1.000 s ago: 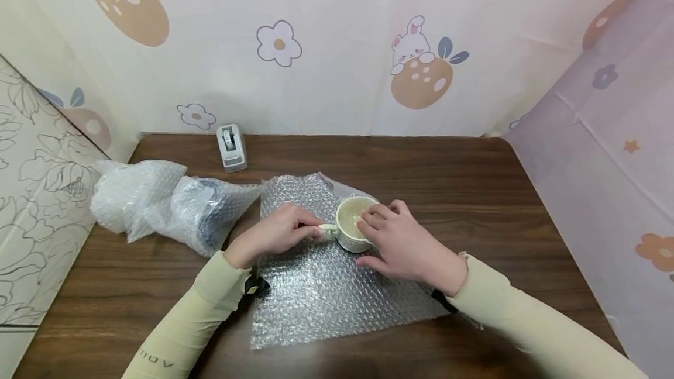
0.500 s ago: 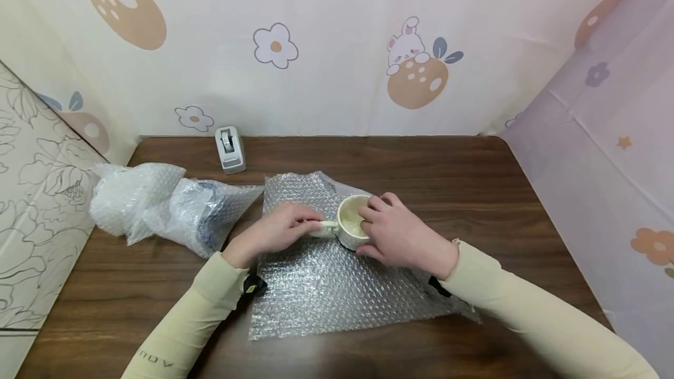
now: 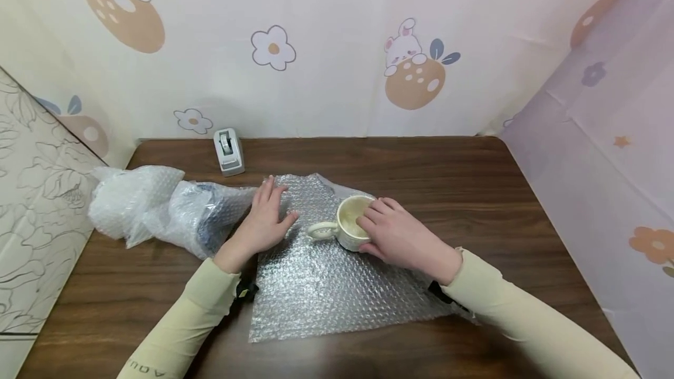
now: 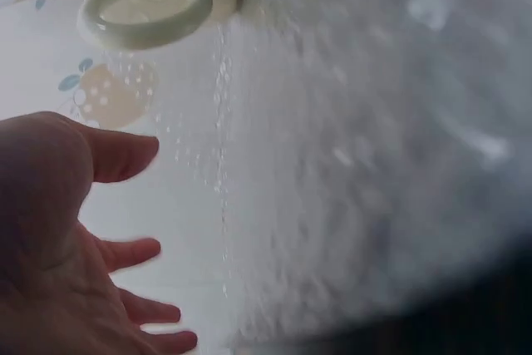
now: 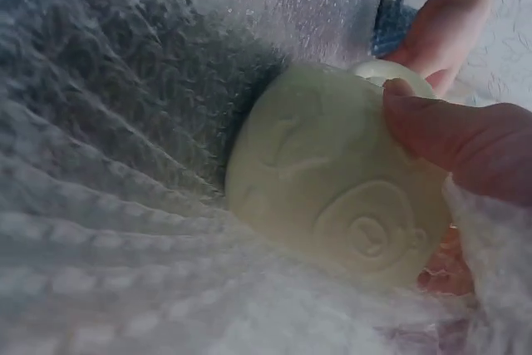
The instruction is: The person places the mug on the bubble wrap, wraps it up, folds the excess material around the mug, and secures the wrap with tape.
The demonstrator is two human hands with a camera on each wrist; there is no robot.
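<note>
A cream mug stands upright on a sheet of bubble wrap, its handle pointing left. My right hand holds the mug at its right side, fingers at the rim. Seen from the right wrist, the thumb presses on the mug's embossed wall, and some wrap lies against the hand. My left hand is spread over the left edge of the wrap, apart from the handle. In the left wrist view its fingers are extended and hold nothing; whether they touch the wrap I cannot tell.
Bundles in bubble wrap lie at the left of the brown wooden table, one showing blue inside. A grey tape dispenser stands at the back left. Patterned cloth hangs behind the table.
My left hand has let go of the mug's handle and moved left, its fingers spreading. The right hand has drawn its fingers from inside the mug to its right rim.
</note>
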